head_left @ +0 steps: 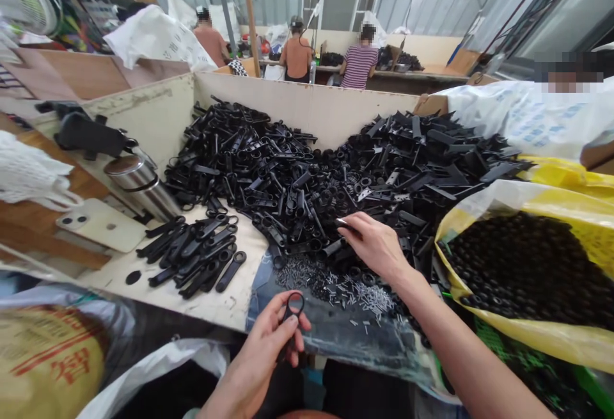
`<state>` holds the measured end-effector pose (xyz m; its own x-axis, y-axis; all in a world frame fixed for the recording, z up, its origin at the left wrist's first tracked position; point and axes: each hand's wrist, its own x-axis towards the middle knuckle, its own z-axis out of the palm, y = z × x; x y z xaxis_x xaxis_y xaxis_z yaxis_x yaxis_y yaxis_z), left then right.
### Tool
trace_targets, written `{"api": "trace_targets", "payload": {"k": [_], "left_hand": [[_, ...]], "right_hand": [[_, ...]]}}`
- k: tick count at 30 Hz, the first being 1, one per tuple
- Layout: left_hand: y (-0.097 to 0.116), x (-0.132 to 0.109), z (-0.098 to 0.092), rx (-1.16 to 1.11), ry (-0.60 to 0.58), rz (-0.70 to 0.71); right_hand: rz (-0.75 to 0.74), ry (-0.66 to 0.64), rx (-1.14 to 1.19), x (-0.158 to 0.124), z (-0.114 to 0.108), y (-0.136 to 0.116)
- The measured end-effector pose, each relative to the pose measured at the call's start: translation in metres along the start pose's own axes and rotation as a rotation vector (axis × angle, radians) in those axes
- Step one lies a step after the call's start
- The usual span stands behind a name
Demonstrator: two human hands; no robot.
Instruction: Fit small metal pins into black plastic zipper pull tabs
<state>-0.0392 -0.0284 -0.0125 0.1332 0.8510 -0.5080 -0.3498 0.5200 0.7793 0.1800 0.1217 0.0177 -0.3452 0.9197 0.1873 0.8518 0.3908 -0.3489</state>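
Note:
My left hand is closed around a black ring-ended plastic part, its ring pointing up above my thumb. My right hand reaches over the front of a big heap of black plastic parts, thumb and fingers pinched together. A small pale glint shows at those fingertips, but what they hold is too small to name. Below it, small metal pins and tiny dark pieces lie on a blue cloth at the table's front edge. Similar black ring-ended parts lie in a loose group to the left.
At the left stand a steel flask and a phone. A yellow-and-white sack of small black rings is at the right. Low boards wall the table's back and left. Several people sit at a far bench.

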Motion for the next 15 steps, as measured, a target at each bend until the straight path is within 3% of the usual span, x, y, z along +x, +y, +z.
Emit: {"api": "trace_targets", "payload": {"k": [2, 4, 6, 10, 15], "left_hand": [[-0.002, -0.002, 0.003, 0.007, 0.011, -0.001], [-0.005, -0.005, 0.006, 0.010, 0.009, -0.009], [-0.007, -0.008, 0.011, 0.017, -0.026, -0.026], [-0.011, -0.015, 0.019, 0.052, -0.102, -0.098], [-0.021, -0.019, 0.020, 0.070, -0.105, -0.152]], "right_hand": [[-0.010, 0.023, 0.117, -0.029, -0.001, -0.015], [-0.050, -0.038, 0.528, -0.063, 0.005, -0.033], [-0.078, -0.097, 0.724, -0.094, 0.016, -0.048], [-0.020, -0.095, 0.788, -0.126, 0.036, -0.058], [0.041, -0.067, 0.823, -0.132, 0.040, -0.049]]}}
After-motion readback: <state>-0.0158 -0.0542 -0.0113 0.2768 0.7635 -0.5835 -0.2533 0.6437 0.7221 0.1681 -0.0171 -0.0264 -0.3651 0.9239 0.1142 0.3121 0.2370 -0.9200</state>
